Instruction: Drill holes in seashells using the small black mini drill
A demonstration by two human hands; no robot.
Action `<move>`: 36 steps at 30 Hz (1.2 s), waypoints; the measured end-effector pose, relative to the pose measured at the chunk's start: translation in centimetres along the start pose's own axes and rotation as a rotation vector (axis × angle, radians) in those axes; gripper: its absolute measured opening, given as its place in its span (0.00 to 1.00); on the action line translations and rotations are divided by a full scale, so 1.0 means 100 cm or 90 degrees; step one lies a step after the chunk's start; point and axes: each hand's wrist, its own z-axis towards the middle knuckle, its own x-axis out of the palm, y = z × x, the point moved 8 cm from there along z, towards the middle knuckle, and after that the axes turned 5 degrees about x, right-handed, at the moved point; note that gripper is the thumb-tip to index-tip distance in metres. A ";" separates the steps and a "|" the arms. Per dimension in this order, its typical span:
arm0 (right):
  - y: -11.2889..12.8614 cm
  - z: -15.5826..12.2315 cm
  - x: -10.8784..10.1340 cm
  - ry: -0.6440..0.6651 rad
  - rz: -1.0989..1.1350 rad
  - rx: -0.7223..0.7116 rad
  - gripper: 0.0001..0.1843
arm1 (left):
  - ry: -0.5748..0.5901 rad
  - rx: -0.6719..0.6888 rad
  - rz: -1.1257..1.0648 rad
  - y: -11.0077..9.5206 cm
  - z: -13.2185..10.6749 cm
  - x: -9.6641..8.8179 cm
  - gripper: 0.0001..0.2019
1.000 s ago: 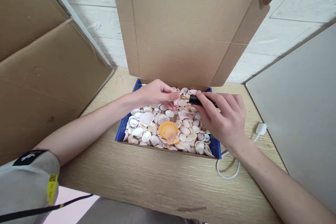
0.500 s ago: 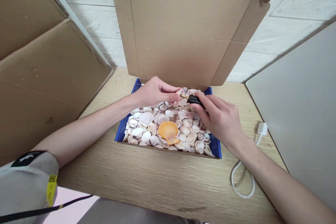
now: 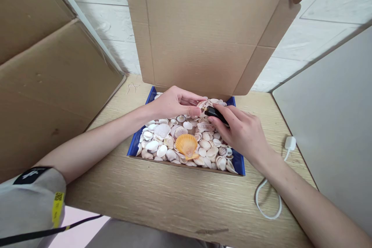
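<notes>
Between the thumb and fingers of my left hand (image 3: 177, 102) is a small pinkish-white seashell (image 3: 201, 104), partly covered by the fingers. My right hand (image 3: 242, 128) grips a black handheld mini drill (image 3: 216, 114) with a brass-coloured tip. That tip points left and meets the shell, though the exact contact is too small to make out. Both hands hover over an open box of seashells (image 3: 239, 162) with blue side walls. A large orange scallop shell (image 3: 186, 145) lies on top of the white and cream shells near the front.
The box's cardboard lid (image 3: 200, 38) stands raised behind the hands. Folded cardboard (image 3: 55, 85) rises on the left, a pale panel (image 3: 334, 104) on the right. A white cable (image 3: 270, 217) with a plug (image 3: 290, 143) lies beside my right forearm on the wooden table (image 3: 162, 193).
The shell in my left hand has shifted slightly right and turned. My right hand has moved the drill a little left and down, bringing the tip closer to the shell.
</notes>
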 end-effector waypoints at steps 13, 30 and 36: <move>-0.006 -0.001 0.006 0.032 0.048 0.044 0.18 | -0.019 -0.008 -0.029 -0.002 0.001 0.000 0.19; -0.014 -0.004 0.004 0.010 -0.067 0.115 0.20 | -0.150 0.064 -0.030 -0.011 0.004 -0.018 0.19; -0.014 -0.003 0.003 0.002 -0.079 0.117 0.20 | -0.156 0.074 -0.067 -0.006 0.006 -0.021 0.19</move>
